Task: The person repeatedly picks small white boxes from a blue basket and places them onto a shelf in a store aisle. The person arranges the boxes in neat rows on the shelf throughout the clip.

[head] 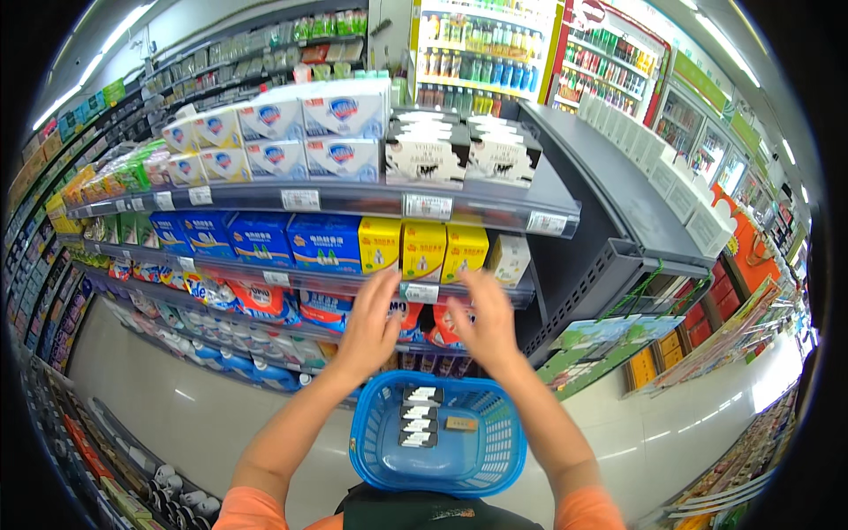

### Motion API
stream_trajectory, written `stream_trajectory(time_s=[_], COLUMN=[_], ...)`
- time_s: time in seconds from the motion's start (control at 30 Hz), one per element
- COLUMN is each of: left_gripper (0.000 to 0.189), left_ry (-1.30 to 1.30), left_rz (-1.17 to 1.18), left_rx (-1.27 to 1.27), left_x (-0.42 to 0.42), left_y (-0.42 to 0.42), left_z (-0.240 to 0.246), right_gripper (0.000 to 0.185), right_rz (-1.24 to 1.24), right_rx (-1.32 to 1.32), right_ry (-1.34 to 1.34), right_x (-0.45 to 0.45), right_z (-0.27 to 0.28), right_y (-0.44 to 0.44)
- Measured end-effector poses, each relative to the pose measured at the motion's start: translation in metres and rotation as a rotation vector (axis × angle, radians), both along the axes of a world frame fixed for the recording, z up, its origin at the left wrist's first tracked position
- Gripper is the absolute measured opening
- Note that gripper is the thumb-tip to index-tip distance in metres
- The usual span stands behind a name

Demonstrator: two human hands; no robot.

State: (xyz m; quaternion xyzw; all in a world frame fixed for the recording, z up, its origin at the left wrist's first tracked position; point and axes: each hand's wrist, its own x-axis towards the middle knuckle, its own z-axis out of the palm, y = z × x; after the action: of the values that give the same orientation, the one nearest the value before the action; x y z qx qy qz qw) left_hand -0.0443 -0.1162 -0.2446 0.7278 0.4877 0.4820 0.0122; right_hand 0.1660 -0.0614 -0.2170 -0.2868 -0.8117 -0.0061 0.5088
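Both arms reach toward a shop shelf. My left hand [372, 319] holds nothing, and its fingertips are near the shelf edge below the yellow boxes [424, 252]. Level with it, my right hand [483, 318] is bare too, slightly blurred, its fingers apart below a yellow box and a small white carton [509, 260]. Between and behind the hands lie red detergent bags [450, 326], partly hidden. A blue plastic basket [457, 480] sits below, between my forearms. Inside it are several black-and-white boxes [419, 414] in a column and a small brown box [462, 424].
Safeguard soap boxes [341, 159] and stacked black-and-white cartons [427, 159] fill the upper shelf. Blue boxes [323, 242] stand left of the yellow ones. A dark metal end rack [583, 285] juts out at right. Drink coolers [483, 53] stand behind; tiled floor [165, 391] runs along the aisle.
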Motion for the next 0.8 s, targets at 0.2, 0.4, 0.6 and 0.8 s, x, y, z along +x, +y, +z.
stream_trajectory(time_s=[0.2, 0.4, 0.6, 0.8], left_gripper=[0.06, 0.054, 0.05, 0.051], left_ry=[0.421, 0.701, 0.679, 0.551], left_rz=[0.273, 0.453, 0.508, 0.417], left_rx=[0.416, 0.38, 0.368, 0.426], left_x=[-0.019, -0.033, -0.026, -0.02], left_y=[0.051, 0.076, 0.075, 0.078], left_z=[0.142, 0.167, 0.17, 0.177], right_gripper=[0.048, 0.048, 0.048, 0.043], right_rz=[-0.161, -0.302, -0.243, -0.181], right_rx=[0.345, 0.251, 0.218, 0.159], right_ry=[-0.107, -0.464, -0.416, -0.369], right_x=[-0.021, -0.034, -0.036, -0.032], right_z=[0.151, 0.164, 0.165, 0.18], right_y=[0.054, 0.085, 0.082, 0.076])
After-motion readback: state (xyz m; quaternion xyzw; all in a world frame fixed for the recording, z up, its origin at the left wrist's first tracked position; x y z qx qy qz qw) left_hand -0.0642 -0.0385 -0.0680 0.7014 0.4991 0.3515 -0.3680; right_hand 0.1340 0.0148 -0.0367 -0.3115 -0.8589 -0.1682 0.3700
